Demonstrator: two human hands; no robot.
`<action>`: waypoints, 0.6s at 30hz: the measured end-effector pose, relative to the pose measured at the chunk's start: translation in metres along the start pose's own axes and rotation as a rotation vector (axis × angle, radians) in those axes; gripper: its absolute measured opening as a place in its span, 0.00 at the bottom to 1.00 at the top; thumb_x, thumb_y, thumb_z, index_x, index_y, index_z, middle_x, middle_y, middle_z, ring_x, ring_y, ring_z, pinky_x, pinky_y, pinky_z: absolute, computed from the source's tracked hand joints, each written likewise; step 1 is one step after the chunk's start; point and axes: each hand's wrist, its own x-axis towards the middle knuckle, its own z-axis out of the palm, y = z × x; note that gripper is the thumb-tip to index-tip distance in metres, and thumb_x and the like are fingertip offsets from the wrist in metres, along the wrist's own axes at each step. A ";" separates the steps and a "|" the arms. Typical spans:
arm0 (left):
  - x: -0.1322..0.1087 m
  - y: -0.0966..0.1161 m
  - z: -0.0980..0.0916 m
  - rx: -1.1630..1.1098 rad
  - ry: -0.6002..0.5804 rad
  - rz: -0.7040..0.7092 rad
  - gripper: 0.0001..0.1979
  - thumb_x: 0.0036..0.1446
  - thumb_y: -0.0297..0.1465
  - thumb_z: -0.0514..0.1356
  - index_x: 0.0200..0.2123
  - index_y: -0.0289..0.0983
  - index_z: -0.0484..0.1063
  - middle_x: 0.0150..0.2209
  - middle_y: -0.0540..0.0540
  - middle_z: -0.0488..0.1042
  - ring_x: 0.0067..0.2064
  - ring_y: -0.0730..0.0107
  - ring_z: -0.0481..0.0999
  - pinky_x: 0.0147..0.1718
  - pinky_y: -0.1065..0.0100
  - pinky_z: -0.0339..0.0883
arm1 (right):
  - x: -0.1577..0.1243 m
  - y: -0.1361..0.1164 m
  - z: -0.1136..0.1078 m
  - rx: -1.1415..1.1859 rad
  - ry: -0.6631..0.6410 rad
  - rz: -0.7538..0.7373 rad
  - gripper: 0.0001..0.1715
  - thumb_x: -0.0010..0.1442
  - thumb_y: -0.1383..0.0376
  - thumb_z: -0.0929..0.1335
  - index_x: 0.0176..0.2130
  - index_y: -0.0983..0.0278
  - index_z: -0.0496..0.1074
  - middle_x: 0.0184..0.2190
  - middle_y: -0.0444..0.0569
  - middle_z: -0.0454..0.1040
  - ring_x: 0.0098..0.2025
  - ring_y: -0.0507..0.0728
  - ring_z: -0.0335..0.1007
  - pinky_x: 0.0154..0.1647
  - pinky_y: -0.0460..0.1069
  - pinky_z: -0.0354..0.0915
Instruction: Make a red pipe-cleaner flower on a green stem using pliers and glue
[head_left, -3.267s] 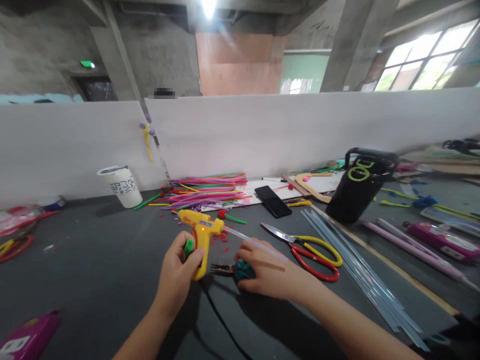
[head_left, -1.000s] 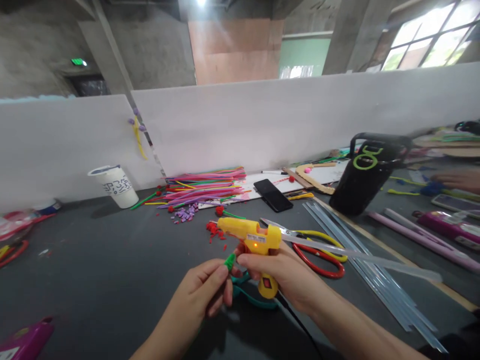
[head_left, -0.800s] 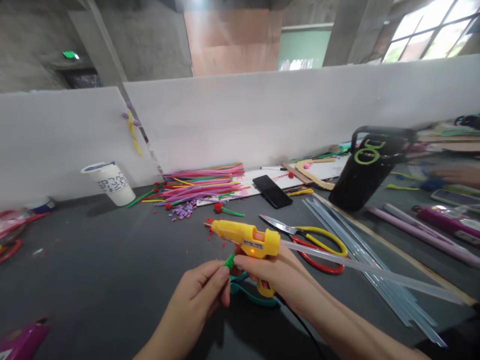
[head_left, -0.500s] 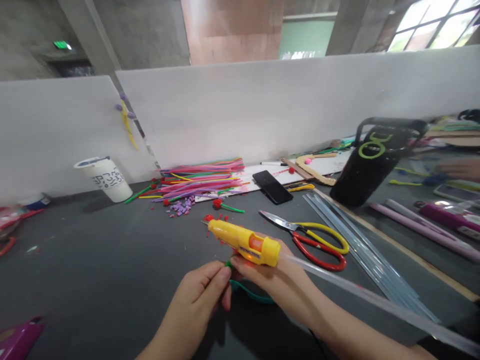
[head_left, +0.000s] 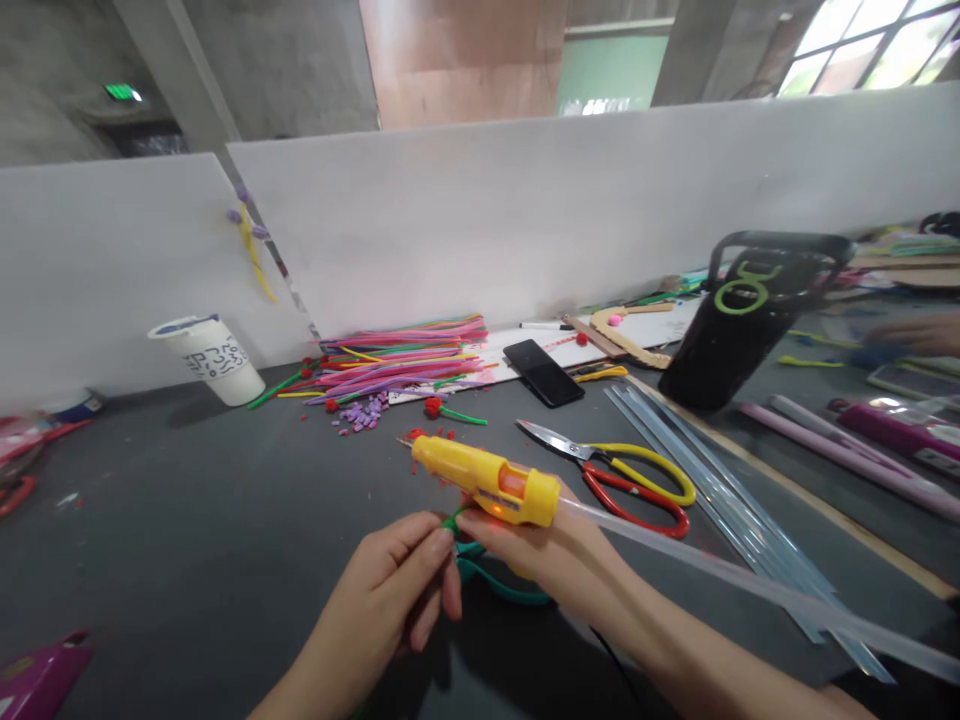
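Note:
My right hand [head_left: 525,545] is wrapped round a yellow hot glue gun [head_left: 465,470], whose nozzle points left and away from me. A long clear glue stick [head_left: 675,560] runs out of its back end. Between the thumb and finger of my left hand [head_left: 409,575] is a green pipe cleaner [head_left: 453,521], pinched close to the right thumb. Much of the pipe cleaner is hidden by my fingers. Under my hands lies a teal-handled tool [head_left: 502,587], partly covered. Small red bits [head_left: 420,434] are scattered behind the nozzle.
Scissors [head_left: 600,465] with red and yellow handles lie right, beside clear glue sticks [head_left: 720,490]. Behind are a phone [head_left: 544,372], a pipe cleaner bundle [head_left: 405,360], a red-tipped green stem [head_left: 457,413], and a paper cup [head_left: 217,360]. A black bottle [head_left: 742,330] stands right. Another person's hand [head_left: 911,335] is blurred.
My left hand has shifted slightly left, and more of the green pipe cleaner shows between my hands. The glue gun has moved very slightly left.

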 end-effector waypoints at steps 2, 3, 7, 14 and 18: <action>0.000 0.004 -0.002 -0.035 0.012 0.020 0.17 0.55 0.44 0.55 0.25 0.37 0.67 0.16 0.52 0.68 0.14 0.76 0.62 0.12 0.75 0.53 | 0.000 0.002 0.000 0.034 -0.019 0.008 0.06 0.53 0.62 0.67 0.30 0.63 0.68 0.26 0.44 0.68 0.27 0.53 0.64 0.27 0.47 0.63; 0.000 0.005 -0.003 -0.034 0.033 0.061 0.14 0.54 0.42 0.57 0.27 0.37 0.68 0.19 0.51 0.72 0.16 0.74 0.67 0.14 0.74 0.59 | 0.000 0.002 0.001 0.034 -0.027 -0.011 0.06 0.53 0.62 0.67 0.29 0.63 0.68 0.26 0.44 0.68 0.27 0.53 0.64 0.28 0.47 0.63; -0.003 0.007 -0.009 0.100 0.190 0.334 0.06 0.55 0.33 0.59 0.28 0.39 0.73 0.23 0.50 0.75 0.25 0.69 0.74 0.26 0.71 0.68 | 0.001 0.000 -0.005 0.046 0.022 -0.064 0.09 0.53 0.59 0.68 0.30 0.63 0.69 0.27 0.45 0.70 0.28 0.53 0.66 0.29 0.47 0.64; -0.014 -0.008 -0.008 0.196 0.479 0.696 0.10 0.51 0.24 0.61 0.32 0.46 0.79 0.29 0.48 0.80 0.31 0.65 0.77 0.34 0.69 0.68 | -0.002 -0.011 -0.025 0.159 -0.011 0.160 0.11 0.48 0.57 0.70 0.30 0.62 0.74 0.27 0.45 0.73 0.27 0.53 0.65 0.27 0.46 0.63; -0.019 -0.015 -0.005 0.252 0.514 0.807 0.16 0.50 0.22 0.63 0.37 0.48 0.80 0.33 0.48 0.82 0.35 0.63 0.78 0.36 0.67 0.69 | -0.009 -0.016 -0.018 0.122 -0.085 0.266 0.09 0.48 0.59 0.69 0.30 0.62 0.74 0.26 0.45 0.72 0.27 0.53 0.66 0.26 0.45 0.62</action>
